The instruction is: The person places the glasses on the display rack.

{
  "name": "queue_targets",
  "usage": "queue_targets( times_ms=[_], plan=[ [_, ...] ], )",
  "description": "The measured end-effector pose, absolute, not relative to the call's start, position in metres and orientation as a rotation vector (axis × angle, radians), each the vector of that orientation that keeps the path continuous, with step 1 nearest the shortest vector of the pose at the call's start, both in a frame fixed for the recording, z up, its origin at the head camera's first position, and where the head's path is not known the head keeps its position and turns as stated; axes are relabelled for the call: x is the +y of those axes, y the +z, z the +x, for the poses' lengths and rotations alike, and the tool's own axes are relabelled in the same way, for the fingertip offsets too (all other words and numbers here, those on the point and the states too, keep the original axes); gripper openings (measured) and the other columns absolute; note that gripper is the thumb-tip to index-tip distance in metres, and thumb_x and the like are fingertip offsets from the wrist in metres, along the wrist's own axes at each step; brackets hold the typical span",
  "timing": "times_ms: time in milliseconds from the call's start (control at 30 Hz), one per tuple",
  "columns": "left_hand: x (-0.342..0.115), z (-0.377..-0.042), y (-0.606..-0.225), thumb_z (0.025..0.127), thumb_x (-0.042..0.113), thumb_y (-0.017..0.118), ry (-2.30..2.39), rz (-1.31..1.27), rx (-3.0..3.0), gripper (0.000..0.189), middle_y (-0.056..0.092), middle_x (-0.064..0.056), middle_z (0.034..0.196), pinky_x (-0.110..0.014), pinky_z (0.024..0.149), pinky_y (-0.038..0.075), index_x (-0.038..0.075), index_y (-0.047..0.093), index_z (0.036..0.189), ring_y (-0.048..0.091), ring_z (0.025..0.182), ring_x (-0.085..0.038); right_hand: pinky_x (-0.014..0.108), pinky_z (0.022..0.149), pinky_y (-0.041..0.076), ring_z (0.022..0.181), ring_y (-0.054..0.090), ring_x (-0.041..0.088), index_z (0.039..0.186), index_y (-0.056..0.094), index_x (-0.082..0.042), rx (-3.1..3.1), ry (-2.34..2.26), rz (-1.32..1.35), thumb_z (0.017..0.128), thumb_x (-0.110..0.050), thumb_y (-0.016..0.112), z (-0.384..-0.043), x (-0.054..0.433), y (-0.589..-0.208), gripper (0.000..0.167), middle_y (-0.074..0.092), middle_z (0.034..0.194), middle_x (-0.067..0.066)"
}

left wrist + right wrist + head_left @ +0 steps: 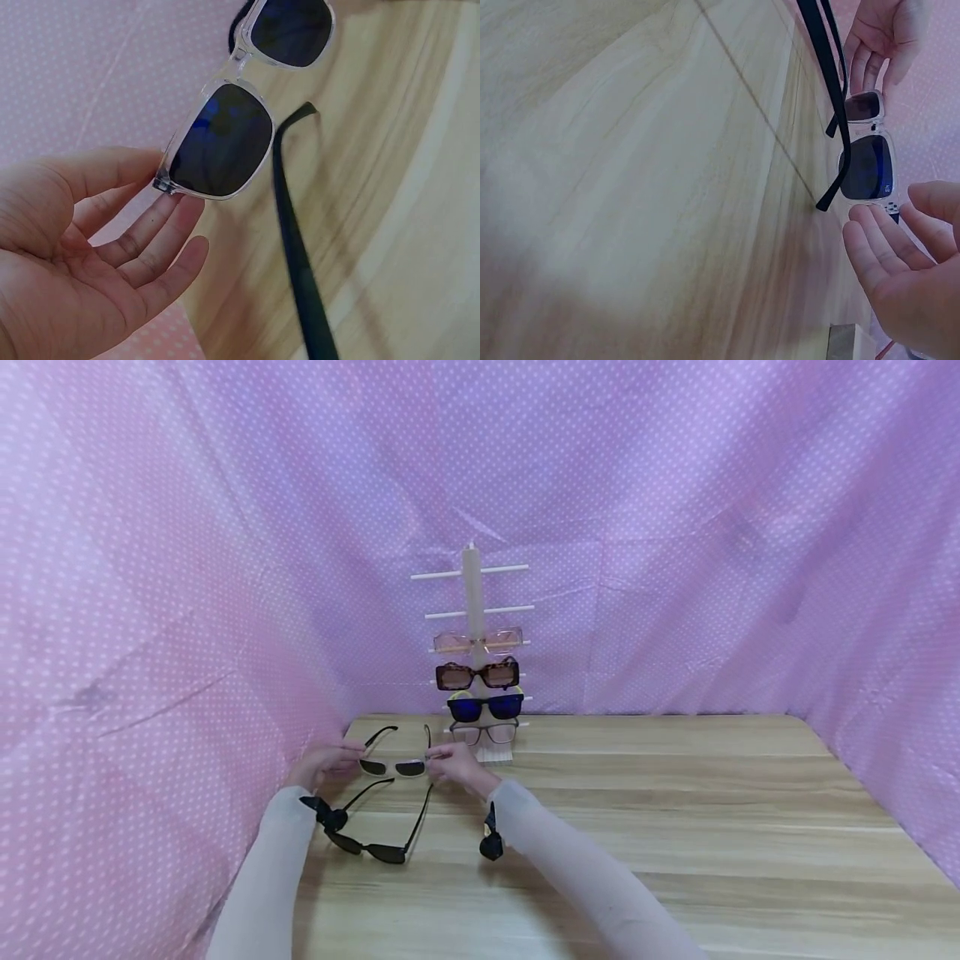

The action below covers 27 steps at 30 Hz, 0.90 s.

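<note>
Sunglasses with a clear frame and dark lenses are held at the table's far left, their black temples pointing away from me. At one front corner my left hand pinches the frame by the hinge, as the left wrist view shows close up. The opposite corner is between the thumb and fingers of my right hand. Nearer to me, black sunglasses lie unfolded on the table, temples pointing away. One of their temples crosses the left wrist view.
Just right of my hands stands a white display rack. Its lower bars carry pink-tinted glasses, tortoiseshell sunglasses, blue-lensed sunglasses and thin-framed glasses. Dotted pink cloth surrounds the wooden table.
</note>
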<state>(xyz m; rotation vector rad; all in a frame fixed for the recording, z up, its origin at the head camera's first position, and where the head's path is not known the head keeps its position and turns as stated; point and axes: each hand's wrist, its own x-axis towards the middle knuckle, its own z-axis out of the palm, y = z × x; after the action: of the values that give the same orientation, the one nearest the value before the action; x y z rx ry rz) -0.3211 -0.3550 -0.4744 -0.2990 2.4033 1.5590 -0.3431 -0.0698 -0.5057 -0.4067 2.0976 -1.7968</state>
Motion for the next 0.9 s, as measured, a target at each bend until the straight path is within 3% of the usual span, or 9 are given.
queue_targets(
  times_ms=[133, 233, 400, 567, 700, 800, 900],
  plan=[
    [-0.36, -0.317, -0.469, 0.104, 0.022, 0.058, 1.611, -0.166, 2.397, 0.049, 0.056, -0.023, 0.145, -0.057, 0.121, 0.036, -0.007, 0.051, 0.143, 0.059, 0.13, -0.033, 0.037, 0.083, 0.064, 0.098, 0.073, 0.036, 0.126, 0.066, 0.01, 2.112, -1.833, -0.431, 0.095, 0.001, 0.067, -0.342, -0.071, -0.502, 0.032, 0.074, 0.111, 0.026],
    [-0.367, -0.315, -0.464, 0.105, 0.026, 0.057, 1.638, -0.076, 2.37, 0.048, 0.068, -0.014, 0.134, -0.058, 0.12, 0.036, -0.007, 0.054, 0.14, 0.065, 0.119, -0.018, 0.034, 0.084, 0.064, 0.099, 0.073, 0.034, 0.124, 0.066, 0.012, 2.106, -1.861, -0.46, 0.095, 0.002, 0.066, -0.342, -0.071, -0.498, 0.03, 0.074, 0.11, 0.026],
    [-0.37, -0.315, -0.453, 0.104, 0.027, 0.06, 1.676, -0.067, 2.337, 0.044, 0.075, 0.008, 0.11, -0.057, 0.121, 0.036, -0.004, 0.056, 0.135, 0.067, 0.104, -0.006, 0.048, 0.098, 0.059, 0.111, 0.069, 0.045, 0.126, 0.064, 0.013, 2.013, -1.909, -0.452, 0.098, 0.003, 0.061, -0.341, -0.071, -0.489, 0.03, 0.07, 0.115, 0.032],
    [-0.373, -0.315, -0.441, 0.106, 0.026, 0.057, 1.681, -0.073, 2.322, 0.048, 0.071, 0.014, 0.104, -0.054, 0.121, 0.037, -0.005, 0.05, 0.141, 0.066, 0.102, -0.003, 0.053, 0.104, 0.054, 0.114, 0.067, 0.045, 0.13, 0.062, 0.011, 1.921, -1.958, -0.434, 0.1, 0.001, 0.059, -0.34, -0.067, -0.478, 0.032, 0.069, 0.119, 0.033],
    [-0.374, -0.312, -0.429, 0.106, 0.027, 0.056, 1.683, -0.071, 2.308, 0.041, 0.07, 0.015, 0.103, -0.052, 0.121, 0.038, 0.002, 0.055, 0.139, 0.065, 0.103, -0.004, 0.052, 0.103, 0.055, 0.11, 0.07, 0.042, 0.129, 0.063, 0.01, 1.88, -1.983, -0.466, 0.1, -0.001, 0.059, -0.34, -0.063, -0.47, 0.031, 0.069, 0.119, 0.033],
    [-0.374, -0.31, -0.42, 0.106, 0.027, 0.057, 1.69, -0.048, 2.313, 0.03, 0.07, 0.016, 0.1, -0.043, 0.115, 0.048, 0.01, 0.063, 0.13, 0.066, 0.099, -0.002, 0.048, 0.099, 0.059, 0.097, 0.075, 0.03, 0.129, 0.063, 0.01, 1.877, -1.992, -0.504, 0.1, -0.001, 0.061, -0.339, -0.058, -0.464, 0.031, 0.069, 0.118, 0.033],
    [-0.372, -0.308, -0.412, 0.105, 0.027, 0.06, 1.685, -0.041, 2.323, 0.031, 0.072, 0.015, 0.1, -0.033, 0.104, 0.056, 0.008, 0.065, 0.129, 0.067, 0.098, -0.001, 0.046, 0.096, 0.06, 0.088, 0.075, 0.018, 0.13, 0.062, 0.012, 1.865, -2.008, -0.533, 0.1, -0.001, 0.062, -0.336, -0.051, -0.455, 0.033, 0.071, 0.114, 0.031]
  ],
)
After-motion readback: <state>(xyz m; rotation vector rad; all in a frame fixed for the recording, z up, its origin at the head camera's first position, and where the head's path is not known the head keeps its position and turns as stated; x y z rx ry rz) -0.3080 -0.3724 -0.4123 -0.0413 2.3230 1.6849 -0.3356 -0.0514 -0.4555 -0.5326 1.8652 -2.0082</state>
